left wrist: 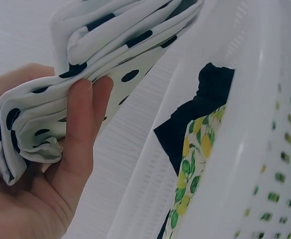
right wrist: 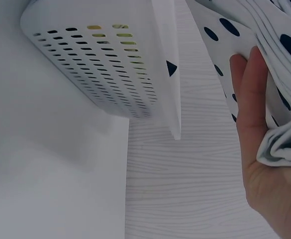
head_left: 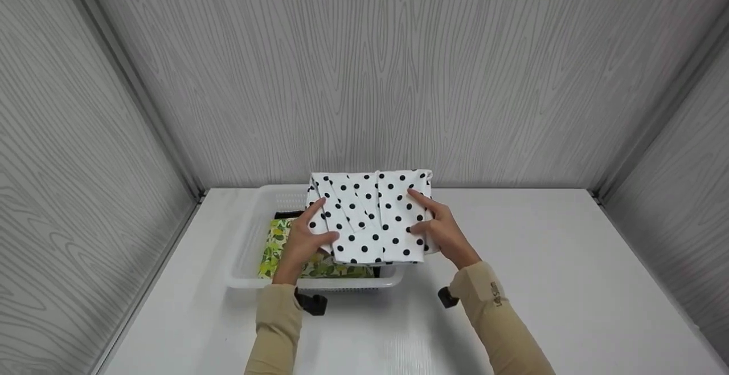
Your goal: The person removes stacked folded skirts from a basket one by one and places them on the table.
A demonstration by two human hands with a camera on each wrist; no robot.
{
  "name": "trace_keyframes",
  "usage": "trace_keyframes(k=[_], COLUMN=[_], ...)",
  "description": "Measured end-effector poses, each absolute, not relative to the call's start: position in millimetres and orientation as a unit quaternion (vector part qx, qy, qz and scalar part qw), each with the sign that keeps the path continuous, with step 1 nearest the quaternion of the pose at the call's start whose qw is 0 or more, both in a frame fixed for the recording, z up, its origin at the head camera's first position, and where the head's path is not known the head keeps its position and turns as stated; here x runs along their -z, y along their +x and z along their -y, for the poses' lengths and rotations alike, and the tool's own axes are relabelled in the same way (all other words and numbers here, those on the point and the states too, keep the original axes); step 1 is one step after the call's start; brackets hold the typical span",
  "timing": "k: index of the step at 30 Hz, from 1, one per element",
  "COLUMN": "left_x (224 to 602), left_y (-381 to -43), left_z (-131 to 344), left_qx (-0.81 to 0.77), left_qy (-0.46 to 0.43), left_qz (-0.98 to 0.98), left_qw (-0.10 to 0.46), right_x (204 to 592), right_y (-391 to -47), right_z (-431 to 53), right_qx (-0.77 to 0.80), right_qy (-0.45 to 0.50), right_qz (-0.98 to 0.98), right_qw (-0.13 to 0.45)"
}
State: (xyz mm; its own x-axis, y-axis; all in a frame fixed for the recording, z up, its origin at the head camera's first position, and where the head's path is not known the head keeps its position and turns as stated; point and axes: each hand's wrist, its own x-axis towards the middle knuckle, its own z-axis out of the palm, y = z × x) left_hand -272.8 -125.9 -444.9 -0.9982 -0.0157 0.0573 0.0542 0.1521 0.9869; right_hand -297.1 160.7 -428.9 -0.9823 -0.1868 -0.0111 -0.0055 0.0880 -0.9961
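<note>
A folded white cloth with black polka dots (head_left: 370, 215) is held up between both hands, over the right part of a white plastic basket (head_left: 245, 249). My left hand (head_left: 302, 244) grips its left side, thumb on the upper face and fingers beneath, as the left wrist view shows. At the right side my right hand (head_left: 447, 232) pinches it the same way, with fingers (right wrist: 252, 94) under the folded layers. In the basket lies a folded lemon-print cloth (head_left: 276, 247), with black fabric (left wrist: 195, 109) showing at its edge. The polka-dot cloth hides part of both.
The basket stands on a white table (head_left: 529, 272), left of the middle, with perforated walls (right wrist: 95, 55). Grey wood-grain panels (head_left: 364, 78) rise behind the table and at both sides. Black wrist cameras (head_left: 312, 304) sit under the beige sleeves (head_left: 276, 318).
</note>
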Motion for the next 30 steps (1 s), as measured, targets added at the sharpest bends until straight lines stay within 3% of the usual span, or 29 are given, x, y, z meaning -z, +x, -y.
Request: trace_keyframes(k=[30], left_x=[454.5], left_y=[-284.7], left_z=[54.1], left_qx=[0.663], left_qy=[-0.052], left_qz=[0.747], left_qw=[-0.011], right_x=[439.5], right_y=[-289.3], right_z=[-234.2], right_qx=[0.662], right_qy=[-0.021], right_qz=[-0.747], right_qw=[0.049])
